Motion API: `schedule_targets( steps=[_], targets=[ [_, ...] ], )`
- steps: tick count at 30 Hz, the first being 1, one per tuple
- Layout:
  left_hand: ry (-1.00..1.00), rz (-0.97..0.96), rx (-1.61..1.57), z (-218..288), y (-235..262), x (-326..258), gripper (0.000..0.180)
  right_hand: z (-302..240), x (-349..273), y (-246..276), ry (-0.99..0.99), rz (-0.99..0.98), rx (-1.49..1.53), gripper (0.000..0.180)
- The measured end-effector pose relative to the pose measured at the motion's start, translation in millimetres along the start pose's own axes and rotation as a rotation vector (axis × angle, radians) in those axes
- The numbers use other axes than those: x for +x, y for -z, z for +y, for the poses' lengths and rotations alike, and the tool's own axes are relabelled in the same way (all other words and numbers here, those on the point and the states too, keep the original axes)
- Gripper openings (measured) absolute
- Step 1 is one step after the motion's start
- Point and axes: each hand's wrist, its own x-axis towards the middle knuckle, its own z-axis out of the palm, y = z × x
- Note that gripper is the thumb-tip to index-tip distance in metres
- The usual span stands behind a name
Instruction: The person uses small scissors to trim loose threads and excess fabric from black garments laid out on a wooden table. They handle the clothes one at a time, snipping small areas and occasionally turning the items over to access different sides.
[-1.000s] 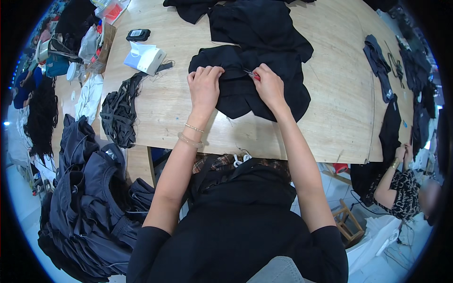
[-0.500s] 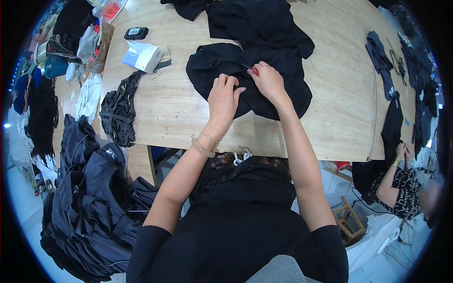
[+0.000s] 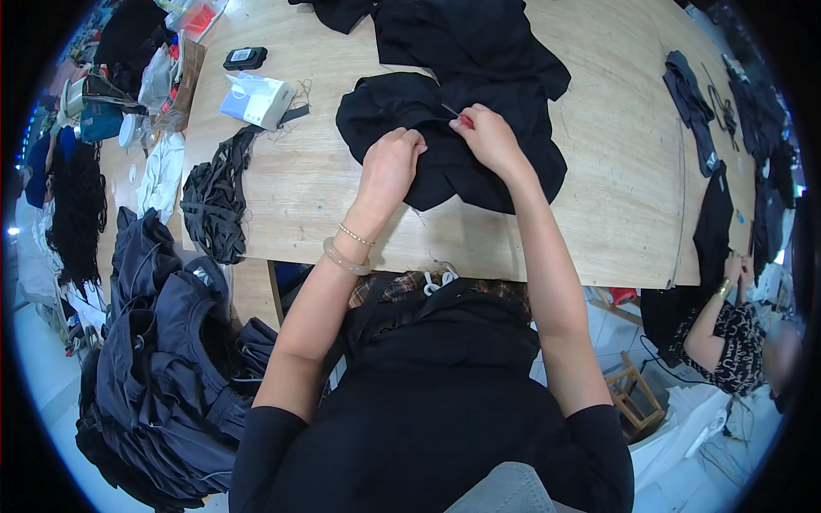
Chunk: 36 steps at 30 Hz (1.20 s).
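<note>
A black garment (image 3: 487, 175) lies spread in front of me on the wooden table. My left hand (image 3: 393, 158) is closed at its left part, thumb and fingertips pinching a fold of the cloth. Between the fingers of my right hand (image 3: 489, 141) is a small red-handled tool (image 3: 465, 121) with a thin metal tip. The tip points up and left, just over the cloth. Whether it is a seam ripper or small snips I cannot tell.
More black cloth (image 3: 462, 34) lies beyond. To the left are a tissue pack (image 3: 256, 101), a black device (image 3: 245, 58) and a tangle of dark strips (image 3: 214, 205). Dark garments (image 3: 162, 342) are heaped at lower left. Another person (image 3: 723, 342) works at the right edge.
My left hand has shifted a little left, and its thumb, spread before, has closed against the fingers on the cloth. My right hand has moved slightly right and away with the red-handled tool.
</note>
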Motion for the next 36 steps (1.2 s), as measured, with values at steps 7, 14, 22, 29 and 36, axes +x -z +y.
schedule_targets(
  steps=[7,14,22,29,36],
  targets=[
    [0.053,0.002,-0.089,6,6,3,0.005,-15,-43,43,0.018,0.157,0.357,0.037],
    [0.146,0.07,-0.134,6,2,-3,0.01,-26,-64,14,0.091,0.206,0.48,0.023],
    [0.124,0.068,-0.344,20,1,-7,0.006,-16,-46,-39,0.119,0.172,0.401,0.033],
    [0.206,0.013,-0.407,5,-8,-15,0.007,-15,-53,-53,0.221,0.285,0.415,0.031],
    [0.206,-0.05,-0.472,-7,-6,-15,0.01,-6,-48,-65,0.19,0.274,0.49,0.03]
  ],
)
